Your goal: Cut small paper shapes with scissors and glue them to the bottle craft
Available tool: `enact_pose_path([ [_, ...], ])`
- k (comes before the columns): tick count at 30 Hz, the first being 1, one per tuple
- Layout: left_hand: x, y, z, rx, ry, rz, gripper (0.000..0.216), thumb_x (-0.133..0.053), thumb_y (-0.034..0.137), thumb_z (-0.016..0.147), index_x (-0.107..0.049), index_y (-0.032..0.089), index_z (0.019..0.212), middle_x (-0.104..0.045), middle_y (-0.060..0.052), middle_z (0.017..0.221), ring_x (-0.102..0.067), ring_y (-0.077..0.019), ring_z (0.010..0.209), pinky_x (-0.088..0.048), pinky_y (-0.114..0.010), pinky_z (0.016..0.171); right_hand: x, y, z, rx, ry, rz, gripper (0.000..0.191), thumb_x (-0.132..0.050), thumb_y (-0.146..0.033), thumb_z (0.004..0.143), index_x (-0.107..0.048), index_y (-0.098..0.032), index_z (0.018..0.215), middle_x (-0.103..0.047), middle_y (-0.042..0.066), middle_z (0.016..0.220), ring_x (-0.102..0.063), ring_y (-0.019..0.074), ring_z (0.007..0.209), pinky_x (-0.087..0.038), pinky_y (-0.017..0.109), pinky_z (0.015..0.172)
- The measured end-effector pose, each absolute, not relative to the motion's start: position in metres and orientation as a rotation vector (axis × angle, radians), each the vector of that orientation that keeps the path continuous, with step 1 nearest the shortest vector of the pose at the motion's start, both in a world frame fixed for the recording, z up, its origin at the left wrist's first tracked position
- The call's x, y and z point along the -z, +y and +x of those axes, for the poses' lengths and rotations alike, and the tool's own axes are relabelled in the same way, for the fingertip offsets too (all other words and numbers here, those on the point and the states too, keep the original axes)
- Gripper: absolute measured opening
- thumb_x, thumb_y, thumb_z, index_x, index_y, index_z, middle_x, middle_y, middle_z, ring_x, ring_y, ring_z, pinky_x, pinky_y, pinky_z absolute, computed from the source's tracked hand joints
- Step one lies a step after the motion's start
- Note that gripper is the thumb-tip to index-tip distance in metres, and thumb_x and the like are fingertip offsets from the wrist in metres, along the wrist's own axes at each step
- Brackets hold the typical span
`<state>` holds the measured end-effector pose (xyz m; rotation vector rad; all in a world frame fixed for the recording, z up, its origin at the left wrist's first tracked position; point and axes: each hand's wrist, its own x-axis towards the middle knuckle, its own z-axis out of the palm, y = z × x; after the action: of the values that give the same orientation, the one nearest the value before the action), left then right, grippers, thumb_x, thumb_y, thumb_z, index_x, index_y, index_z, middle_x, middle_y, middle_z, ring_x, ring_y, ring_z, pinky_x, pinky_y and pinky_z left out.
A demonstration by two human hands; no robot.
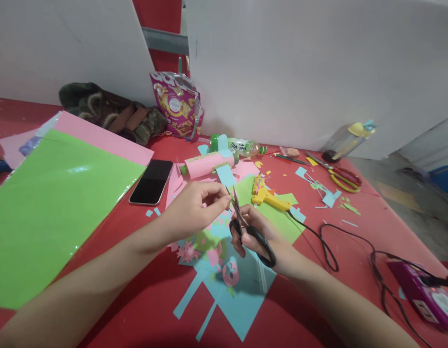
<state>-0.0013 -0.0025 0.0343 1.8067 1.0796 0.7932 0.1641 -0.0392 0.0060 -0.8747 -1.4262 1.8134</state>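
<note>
My right hand grips black-handled scissors, the fingers at the loops and the blades pointing up and away, slightly parted. Close to the blade tips, my left hand is closed in a pinch; what sits between its thumb and finger is too small to make out. Below both hands lie a light blue paper sheet, a pink spiky paper flower, a curled pink paper piece and many small scraps. A yellow glue gun rests on green paper just beyond my right hand.
Left of the hands are a phone and a large green sheet. Behind stand a snack bag, a pink-wrapped roll and a green-capped bottle. Larger scissors, a black cord and a purple power strip lie right.
</note>
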Motion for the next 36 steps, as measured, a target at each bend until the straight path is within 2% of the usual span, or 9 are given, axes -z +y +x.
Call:
enact_pose_path([
  [9,-0.0340,-0.0021,-0.0019,-0.808,1.059,1.786,0.020,-0.043,0.021,0.074,-0.046,0.014,0.056,-0.043,0.004,0.052,-0.036,-0.0062,0.049,-0.031,-0.018,0.046,-0.0047,-0.0387,0.1634,-1.822,-1.385,-0.893,0.044,-0.061,-0.048,0.065,-0.034,-0.020,0.084,-0.037,-0.006,0.069,-0.044,0.0043,0.047,-0.032,0.021,0.045],
  [18,-0.0361,-0.0022,-0.0010,-0.771,1.068,1.779,0.018,-0.044,0.020,0.073,-0.047,0.013,0.057,-0.042,0.005,0.052,-0.037,-0.0058,0.049,-0.031,-0.018,0.047,-0.0073,-0.0363,0.1636,-1.812,-1.419,-0.897,0.043,-0.061,-0.048,0.066,-0.035,-0.019,0.084,-0.039,-0.005,0.068,-0.046,0.0058,0.051,-0.035,0.022,0.048],
  [36,-0.0336,-0.0015,-0.0030,-0.744,1.076,1.798,0.019,-0.044,0.022,0.073,-0.044,0.014,0.056,-0.038,0.005,0.052,-0.034,-0.0063,0.049,-0.030,-0.019,0.047,-0.0032,-0.0372,0.1632,-1.819,-1.381,-0.919,0.044,-0.064,-0.048,0.062,-0.036,-0.020,0.083,-0.038,-0.007,0.063,-0.042,0.0040,0.045,-0.030,0.019,0.042],
])
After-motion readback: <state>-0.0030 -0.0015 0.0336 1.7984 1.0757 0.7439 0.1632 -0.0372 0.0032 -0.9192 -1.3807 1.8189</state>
